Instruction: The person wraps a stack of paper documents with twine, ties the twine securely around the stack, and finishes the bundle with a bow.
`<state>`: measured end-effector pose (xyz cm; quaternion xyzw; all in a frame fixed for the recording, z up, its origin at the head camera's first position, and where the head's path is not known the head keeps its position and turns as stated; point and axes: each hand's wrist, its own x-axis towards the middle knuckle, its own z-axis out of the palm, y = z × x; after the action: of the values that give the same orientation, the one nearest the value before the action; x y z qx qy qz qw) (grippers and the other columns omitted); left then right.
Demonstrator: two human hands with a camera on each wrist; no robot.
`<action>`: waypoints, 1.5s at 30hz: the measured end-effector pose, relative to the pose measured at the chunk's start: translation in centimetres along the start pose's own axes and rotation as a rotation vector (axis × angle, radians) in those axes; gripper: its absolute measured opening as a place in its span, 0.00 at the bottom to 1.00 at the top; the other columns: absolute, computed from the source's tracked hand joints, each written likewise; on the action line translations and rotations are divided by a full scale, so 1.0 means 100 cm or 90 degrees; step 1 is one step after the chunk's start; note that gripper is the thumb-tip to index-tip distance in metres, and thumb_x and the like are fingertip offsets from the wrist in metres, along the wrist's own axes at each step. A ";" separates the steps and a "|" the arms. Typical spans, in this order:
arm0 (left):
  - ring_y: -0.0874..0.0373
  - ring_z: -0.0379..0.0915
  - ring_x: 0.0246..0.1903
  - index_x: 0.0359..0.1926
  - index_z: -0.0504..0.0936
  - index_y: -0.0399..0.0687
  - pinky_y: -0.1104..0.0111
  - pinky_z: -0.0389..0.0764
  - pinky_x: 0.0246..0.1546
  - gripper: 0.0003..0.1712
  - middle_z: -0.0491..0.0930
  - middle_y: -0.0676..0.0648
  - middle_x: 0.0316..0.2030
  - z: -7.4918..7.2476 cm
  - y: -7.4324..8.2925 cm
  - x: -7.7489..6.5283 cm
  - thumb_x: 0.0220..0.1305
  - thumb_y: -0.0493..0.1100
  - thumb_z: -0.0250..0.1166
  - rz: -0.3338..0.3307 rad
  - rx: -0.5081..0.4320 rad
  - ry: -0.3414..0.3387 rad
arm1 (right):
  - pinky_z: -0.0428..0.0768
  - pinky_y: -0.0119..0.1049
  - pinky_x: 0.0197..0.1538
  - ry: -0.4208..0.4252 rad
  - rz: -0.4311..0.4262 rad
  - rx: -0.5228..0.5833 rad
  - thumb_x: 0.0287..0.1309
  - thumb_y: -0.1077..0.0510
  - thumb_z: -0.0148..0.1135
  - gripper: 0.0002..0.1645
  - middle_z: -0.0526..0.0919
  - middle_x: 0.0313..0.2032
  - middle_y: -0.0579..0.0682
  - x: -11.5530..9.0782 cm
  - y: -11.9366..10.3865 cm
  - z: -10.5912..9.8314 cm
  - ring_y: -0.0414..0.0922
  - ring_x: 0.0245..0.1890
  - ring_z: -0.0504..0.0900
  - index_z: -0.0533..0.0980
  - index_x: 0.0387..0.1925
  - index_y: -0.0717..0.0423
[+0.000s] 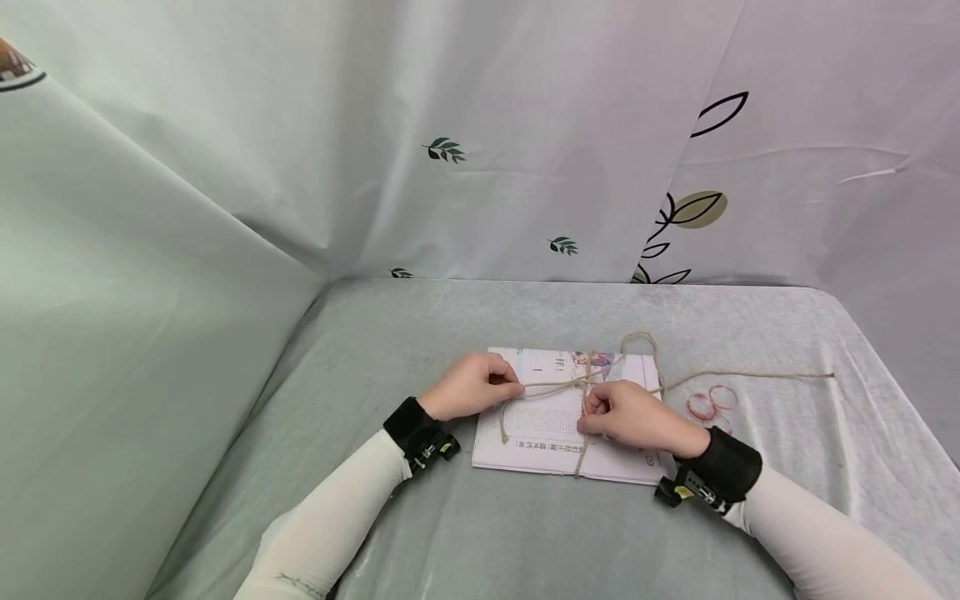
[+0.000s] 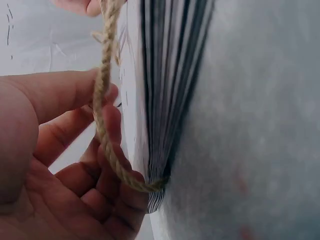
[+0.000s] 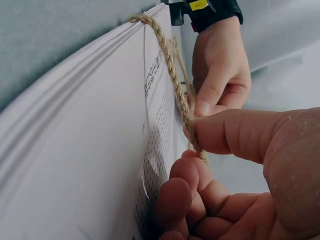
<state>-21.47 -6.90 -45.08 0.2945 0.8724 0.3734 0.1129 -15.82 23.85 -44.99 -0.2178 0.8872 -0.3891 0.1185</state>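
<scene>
A stack of printed paper sheets (image 1: 551, 427) lies on the table with rough brown twine (image 1: 553, 385) running across and around it. At the stack's left side my left hand (image 1: 472, 387) pinches a strand of twine between thumb and fingers. My right hand (image 1: 633, 414) is over the right half of the stack, its thumb and fingers pinching the strand that runs down to the front edge. In the right wrist view this twine (image 3: 170, 65) bends over the paper edge. The left wrist view shows twine (image 2: 104, 65) passing in front of the left fingers.
Reddish rubber bands (image 1: 701, 407) lie to the right of the stack. A long twine tail (image 1: 757, 374) stretches past them, and a loop (image 1: 640, 335) stands at the stack's back edge. A pale cloth covers the table (image 1: 420, 533); white leaf-patterned sheeting (image 1: 510, 200) hangs behind.
</scene>
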 end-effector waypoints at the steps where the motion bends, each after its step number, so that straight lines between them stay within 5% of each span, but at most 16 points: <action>1: 0.66 0.73 0.26 0.38 0.94 0.53 0.71 0.73 0.31 0.05 0.85 0.60 0.29 0.000 0.000 0.000 0.76 0.43 0.75 0.000 -0.004 -0.002 | 0.66 0.32 0.28 -0.002 0.005 -0.001 0.61 0.55 0.75 0.14 0.75 0.22 0.37 0.000 0.000 0.000 0.36 0.22 0.70 0.76 0.26 0.46; 7: 0.66 0.75 0.29 0.43 0.92 0.48 0.71 0.76 0.35 0.04 0.84 0.58 0.30 0.001 0.000 0.000 0.74 0.37 0.72 0.007 -0.015 0.004 | 0.66 0.32 0.30 -0.025 0.044 0.002 0.64 0.55 0.77 0.15 0.74 0.23 0.39 0.001 -0.003 -0.002 0.37 0.23 0.70 0.77 0.28 0.48; 28: 0.67 0.76 0.28 0.37 0.86 0.51 0.71 0.77 0.33 0.03 0.83 0.58 0.29 0.013 0.011 -0.002 0.66 0.37 0.71 -0.022 -0.011 -0.001 | 0.66 0.31 0.28 -0.034 0.033 0.025 0.67 0.53 0.77 0.12 0.77 0.24 0.37 0.002 0.000 -0.003 0.36 0.22 0.71 0.82 0.31 0.47; 45: 0.64 0.74 0.32 0.40 0.91 0.54 0.67 0.76 0.37 0.08 0.83 0.57 0.33 0.016 0.015 -0.001 0.81 0.47 0.70 0.017 0.117 0.011 | 0.67 0.32 0.29 -0.041 0.029 0.023 0.68 0.54 0.76 0.11 0.78 0.24 0.38 0.001 -0.002 -0.002 0.37 0.23 0.72 0.81 0.31 0.49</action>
<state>-20.11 -5.19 -45.14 0.3122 0.8998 0.2959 0.0731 -15.98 23.82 -44.70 -0.2079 0.8805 -0.3950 0.1597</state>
